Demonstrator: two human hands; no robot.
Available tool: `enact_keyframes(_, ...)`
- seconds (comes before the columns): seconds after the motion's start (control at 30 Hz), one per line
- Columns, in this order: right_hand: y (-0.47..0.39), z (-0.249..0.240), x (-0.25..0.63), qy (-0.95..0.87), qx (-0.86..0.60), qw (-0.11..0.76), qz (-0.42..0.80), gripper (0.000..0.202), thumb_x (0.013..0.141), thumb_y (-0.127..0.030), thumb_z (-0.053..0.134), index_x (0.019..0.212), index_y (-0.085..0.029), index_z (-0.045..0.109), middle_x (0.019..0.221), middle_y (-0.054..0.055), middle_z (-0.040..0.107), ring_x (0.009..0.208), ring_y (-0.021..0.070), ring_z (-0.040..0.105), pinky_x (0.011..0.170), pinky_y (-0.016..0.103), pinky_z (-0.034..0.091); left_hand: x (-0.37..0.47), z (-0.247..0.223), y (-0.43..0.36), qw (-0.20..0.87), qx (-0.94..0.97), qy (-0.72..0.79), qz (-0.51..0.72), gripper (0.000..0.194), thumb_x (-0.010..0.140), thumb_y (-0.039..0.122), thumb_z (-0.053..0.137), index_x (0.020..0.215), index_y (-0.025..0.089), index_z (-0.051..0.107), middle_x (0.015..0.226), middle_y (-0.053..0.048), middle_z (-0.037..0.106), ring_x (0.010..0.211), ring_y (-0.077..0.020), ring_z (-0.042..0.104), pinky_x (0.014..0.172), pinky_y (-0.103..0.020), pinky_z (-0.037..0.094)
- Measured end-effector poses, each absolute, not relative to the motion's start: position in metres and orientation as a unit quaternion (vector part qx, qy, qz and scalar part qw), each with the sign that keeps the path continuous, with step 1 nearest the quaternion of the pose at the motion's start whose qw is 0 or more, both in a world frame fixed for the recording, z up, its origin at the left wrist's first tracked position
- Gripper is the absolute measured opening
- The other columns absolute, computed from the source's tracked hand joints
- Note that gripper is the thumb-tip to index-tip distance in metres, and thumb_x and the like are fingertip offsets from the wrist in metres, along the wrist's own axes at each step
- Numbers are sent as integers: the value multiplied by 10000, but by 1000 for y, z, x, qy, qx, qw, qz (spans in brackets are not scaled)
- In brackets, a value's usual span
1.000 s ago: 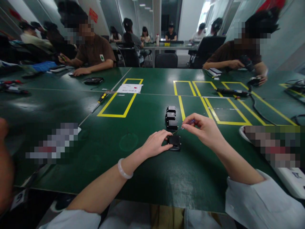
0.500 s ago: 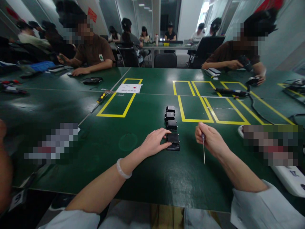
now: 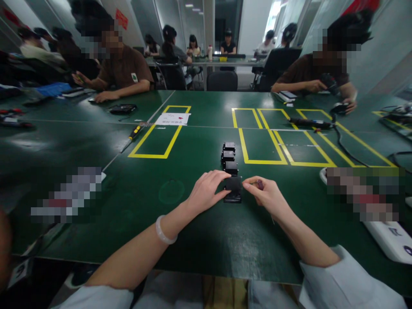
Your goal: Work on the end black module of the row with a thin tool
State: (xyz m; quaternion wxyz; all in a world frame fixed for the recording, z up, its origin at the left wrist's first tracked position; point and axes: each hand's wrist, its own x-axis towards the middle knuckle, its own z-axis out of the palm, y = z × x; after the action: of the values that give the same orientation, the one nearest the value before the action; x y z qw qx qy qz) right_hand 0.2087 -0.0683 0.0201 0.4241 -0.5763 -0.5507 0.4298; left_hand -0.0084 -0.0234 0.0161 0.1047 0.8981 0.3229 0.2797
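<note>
The nearest black block [image 3: 233, 184] stands on the green table, at the near end of a row of several black blocks [image 3: 228, 155]. My left hand [image 3: 207, 191] grips its left side between thumb and fingers. At its right side is my right hand [image 3: 262, 193], thumb and index finger close to the block's edge. A screwdriver is held in my right hand; its purplish handle [image 3: 259, 184] shows between the fingers, and its thin shaft points down toward me, mostly hidden.
Yellow tape outlines [image 3: 264, 162] mark the table [image 3: 199, 240]. A yellow-black screwdriver [image 3: 135, 132] and a paper sheet [image 3: 172, 119] lie to the left. At right are a white device [image 3: 391, 242] and a black tool with a cable [image 3: 310, 123]. Two people sit opposite.
My right hand has moved left with the screwdriver, from beside the row to the nearest block's right side. That block's top face looks tilted up more in my left hand.
</note>
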Motion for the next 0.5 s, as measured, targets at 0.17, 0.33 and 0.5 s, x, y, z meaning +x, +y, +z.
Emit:
enact_keyframes(0.17, -66, 14, 204, -539, -575, 442, 429, 425, 709, -552, 686, 834, -146, 684, 489, -75, 362, 426, 66, 317, 390, 229, 245, -8, 17, -25, 88, 899, 318, 289, 312, 913, 312, 559, 1195, 198, 489, 1196, -88, 599, 1126, -230, 555, 890, -358, 435)
enact_keyframes(0.33, -66, 12, 196, -508, -572, 460, 451, 420, 668, -540, 721, 801, -146, 666, 494, -78, 372, 414, 57, 302, 381, 227, 224, -8, 17, -26, 75, 901, 313, 289, 309, 919, 315, 552, 1195, 194, 488, 1201, -77, 599, 1112, -218, 551, 883, -345, 425)
enact_keyframes(0.5, -67, 15, 189, -449, -558, 481, 506, 416, 626, -527, 752, 748, -154, 615, 463, -93, 366, 379, 37, 264, 367, 211, 179, -7, 16, -26, 78, 902, 312, 288, 307, 926, 313, 539, 1203, 191, 488, 1198, -81, 601, 1115, -221, 546, 905, -357, 423)
